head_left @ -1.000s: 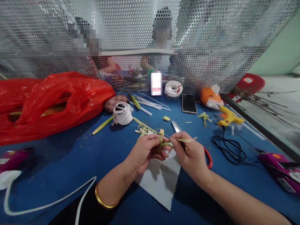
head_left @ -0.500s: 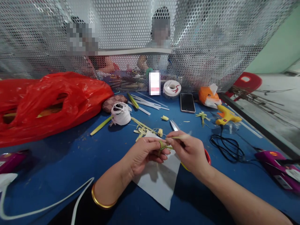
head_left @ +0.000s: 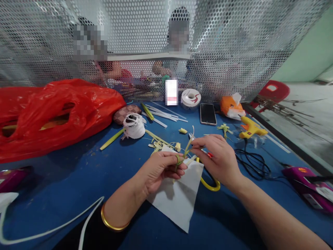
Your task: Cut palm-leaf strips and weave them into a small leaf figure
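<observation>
Folded green leaf strips (head_left: 179, 160) are pinched in my left hand (head_left: 162, 166), above a sheet of white paper (head_left: 179, 205). One pale strip end sticks up from the folds. My right hand (head_left: 217, 152) is closed, its thumb and forefinger pinching a leaf strip that runs out of the same piece. Scissors with yellow-edged handles (head_left: 212, 185) lie partly under my right hand. Leaf scraps (head_left: 157, 146) are scattered just beyond the paper, with a small yellowish folded bud (head_left: 178, 146) beside them.
A red plastic bag (head_left: 85, 114) lies at left, near a white ribbon roll (head_left: 134, 126). Farther back are a tape spool (head_left: 191, 99) and a phone (head_left: 208, 114). A yellow glue gun (head_left: 252, 128) with its black cord is at right. People sit behind the perforated screen (head_left: 140, 31).
My right hand has moved right and away from my left hand, drawing a strip out. A strip end now stands upright, and more of the scissors' handle shows. My left hand stays put.
</observation>
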{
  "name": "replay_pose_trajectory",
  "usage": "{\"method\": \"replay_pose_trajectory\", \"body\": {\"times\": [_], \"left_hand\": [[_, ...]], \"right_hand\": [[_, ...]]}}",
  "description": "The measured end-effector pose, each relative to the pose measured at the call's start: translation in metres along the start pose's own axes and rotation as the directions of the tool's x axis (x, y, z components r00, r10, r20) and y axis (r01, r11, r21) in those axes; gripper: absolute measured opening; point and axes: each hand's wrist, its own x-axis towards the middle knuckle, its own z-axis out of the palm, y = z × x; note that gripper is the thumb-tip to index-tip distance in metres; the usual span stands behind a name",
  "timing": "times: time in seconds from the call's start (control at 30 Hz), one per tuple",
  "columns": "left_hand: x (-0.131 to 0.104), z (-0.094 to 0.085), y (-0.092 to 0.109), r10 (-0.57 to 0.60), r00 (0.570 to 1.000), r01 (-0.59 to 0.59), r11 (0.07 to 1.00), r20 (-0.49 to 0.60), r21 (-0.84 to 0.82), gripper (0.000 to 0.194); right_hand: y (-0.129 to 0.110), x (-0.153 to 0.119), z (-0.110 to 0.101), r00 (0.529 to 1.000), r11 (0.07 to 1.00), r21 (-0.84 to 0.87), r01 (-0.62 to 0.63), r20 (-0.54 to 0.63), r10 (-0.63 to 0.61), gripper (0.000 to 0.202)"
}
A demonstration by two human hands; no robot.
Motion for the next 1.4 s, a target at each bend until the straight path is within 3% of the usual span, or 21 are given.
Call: {"method": "replay_pose_trajectory", "body": {"times": [0.1,0.17,0.23,0.3,0.4,0.53,0.57,0.67,0.8,0.9,0.97,1.17,1.3,1.4], "left_hand": [[0.000,0.001,0.003,-0.006,1.000,0.005,0.998,-0.023,-0.057,0.010],[-0.001,0.001,0.005,0.011,0.999,-0.016,0.992,-0.040,-0.126,0.007],[-0.001,0.001,0.008,0.019,0.999,-0.027,0.985,-0.049,-0.173,0.005],[-0.001,0.000,0.009,0.021,0.998,-0.030,0.982,-0.052,-0.187,0.004],[-0.001,-0.001,0.009,0.033,0.998,-0.041,0.982,-0.046,-0.182,0.007],[-0.001,-0.002,0.009,0.043,0.997,-0.052,0.986,-0.059,-0.160,0.012],[-0.001,-0.002,0.009,0.048,0.996,-0.058,0.986,-0.072,-0.155,0.011],[-0.001,0.000,0.010,0.073,0.990,-0.088,0.988,-0.119,-0.124,0.011],[-0.001,0.000,0.011,0.106,0.983,-0.114,0.993,-0.153,-0.043,0.011],[-0.001,0.001,0.008,0.125,0.981,-0.122,0.992,-0.145,0.032,0.009],[-0.001,0.002,0.007,0.146,0.981,-0.135,0.987,-0.125,0.092,0.012],[-0.001,0.005,0.001,0.183,0.982,-0.165,0.955,-0.051,0.248,0.015],[0.000,0.005,-0.001,0.168,0.985,-0.156,0.951,-0.026,0.268,0.014],[-0.001,0.005,0.000,0.166,0.985,-0.149,0.952,-0.040,0.267,0.015]], "right_hand": [[-0.008,-0.004,0.002,0.988,0.987,-0.161,-0.007,-0.153,-0.018,0.006],[-0.013,-0.007,0.001,0.975,0.982,-0.182,0.057,-0.204,-0.094,0.008],[-0.016,-0.010,0.001,0.974,0.976,-0.124,0.180,-0.120,-0.195,0.008],[-0.017,-0.012,0.006,0.979,0.977,-0.063,0.202,0.025,-0.201,0.007],[-0.015,-0.013,0.017,0.983,0.999,-0.001,0.033,0.182,-0.033,0.020],[-0.016,-0.014,0.023,0.942,0.984,0.095,-0.150,0.317,0.113,0.003],[-0.017,-0.015,0.022,0.939,0.985,0.078,-0.156,0.321,0.123,0.008],[-0.020,-0.014,0.016,0.958,0.997,-0.065,-0.051,0.278,0.067,0.021],[-0.024,-0.013,0.010,0.960,0.945,-0.266,0.190,0.250,-0.122,0.027],[-0.025,-0.012,0.007,0.937,0.896,-0.297,0.329,0.222,-0.270,0.024],[-0.025,-0.011,0.006,0.930,0.896,-0.260,0.359,0.179,-0.321,0.021],[-0.023,-0.008,0.007,0.946,0.947,-0.089,0.310,0.125,-0.298,0.025],[-0.023,-0.006,0.005,0.974,0.980,-0.033,0.199,0.120,-0.194,0.025],[-0.022,-0.007,0.005,0.984,0.991,0.101,0.089,0.148,-0.103,0.018]]}}
